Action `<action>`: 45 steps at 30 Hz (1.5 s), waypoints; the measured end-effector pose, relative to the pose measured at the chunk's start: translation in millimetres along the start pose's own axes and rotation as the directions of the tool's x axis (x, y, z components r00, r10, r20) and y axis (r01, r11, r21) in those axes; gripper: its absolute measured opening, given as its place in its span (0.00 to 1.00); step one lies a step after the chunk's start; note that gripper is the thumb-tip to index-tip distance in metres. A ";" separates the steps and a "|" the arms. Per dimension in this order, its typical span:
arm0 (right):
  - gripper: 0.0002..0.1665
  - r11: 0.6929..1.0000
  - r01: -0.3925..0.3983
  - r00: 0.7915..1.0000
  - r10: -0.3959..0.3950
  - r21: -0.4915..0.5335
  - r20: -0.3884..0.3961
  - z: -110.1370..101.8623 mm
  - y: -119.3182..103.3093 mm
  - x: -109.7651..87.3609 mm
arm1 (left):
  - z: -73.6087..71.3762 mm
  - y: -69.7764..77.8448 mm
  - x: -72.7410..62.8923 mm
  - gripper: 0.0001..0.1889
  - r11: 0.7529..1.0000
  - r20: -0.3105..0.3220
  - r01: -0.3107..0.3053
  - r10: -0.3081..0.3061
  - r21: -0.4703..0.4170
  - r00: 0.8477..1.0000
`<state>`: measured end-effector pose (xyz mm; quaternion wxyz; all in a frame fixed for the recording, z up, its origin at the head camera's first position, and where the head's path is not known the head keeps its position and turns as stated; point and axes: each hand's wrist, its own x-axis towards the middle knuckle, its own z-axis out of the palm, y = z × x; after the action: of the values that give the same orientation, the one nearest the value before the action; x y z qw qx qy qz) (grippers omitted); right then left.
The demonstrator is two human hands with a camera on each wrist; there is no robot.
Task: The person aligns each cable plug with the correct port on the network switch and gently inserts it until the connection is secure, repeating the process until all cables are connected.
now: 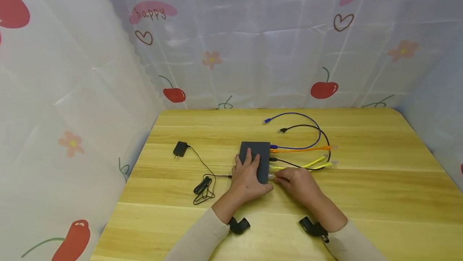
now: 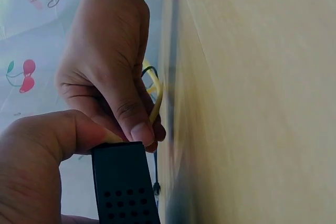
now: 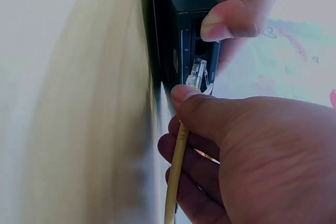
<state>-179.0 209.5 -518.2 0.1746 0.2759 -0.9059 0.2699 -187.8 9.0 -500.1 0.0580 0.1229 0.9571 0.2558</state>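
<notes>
A flat black network switch [image 1: 263, 170] lies on the wooden table, its row of ports facing right. My left hand [image 1: 247, 178] rests on top with fingers spread, the thumb [image 3: 218, 27] against the port-side edge. My right hand [image 1: 300, 182] pinches a yellow network cable [image 3: 176, 177] just behind its clear plug [image 3: 198, 74]. That plug is at a port opening near the switch's front corner; how deep it sits I cannot tell. Blue [image 1: 296, 148], orange [image 1: 307, 149] and black [image 1: 293, 163] network cables run from the ports beside it, along with another yellow cable [image 1: 276, 168].
Left of the switch lies a black power adapter [image 1: 180, 149], its cord bundled [image 1: 202, 185] and leading to the switch's left side. Loose blue [image 1: 267, 121] and black plugs [image 1: 282, 130] lie behind the switch. Yellow cable ends [image 1: 330, 164] lie to the right. A printed curtain [image 1: 253, 60] surrounds the table.
</notes>
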 end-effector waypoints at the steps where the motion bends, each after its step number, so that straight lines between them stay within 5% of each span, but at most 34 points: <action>1: 0.09 1.000 0.002 1.000 -0.002 0.004 0.002 0.3 0.4 0.1 | 0.0 -0.2 0.1 0.53 1.000 0.001 0.002 -0.002 0.002 1.000; 24: 0.06 0.990 0.001 0.999 0.005 -0.139 0.048 0.4 -10.7 0.0 | 1.7 0.4 1.2 0.54 0.999 -0.014 -0.004 0.004 0.036 1.000; 45: 0.06 0.998 0.024 0.999 -0.022 -0.050 0.043 7.5 -9.9 4.1 | 7.0 7.8 3.1 0.56 0.990 -0.012 0.011 -0.010 0.142 1.000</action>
<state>-177.7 196.5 -518.4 0.1656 0.2874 -0.9127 0.2388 -188.0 19.7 -502.4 0.0451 0.1204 0.9739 0.1872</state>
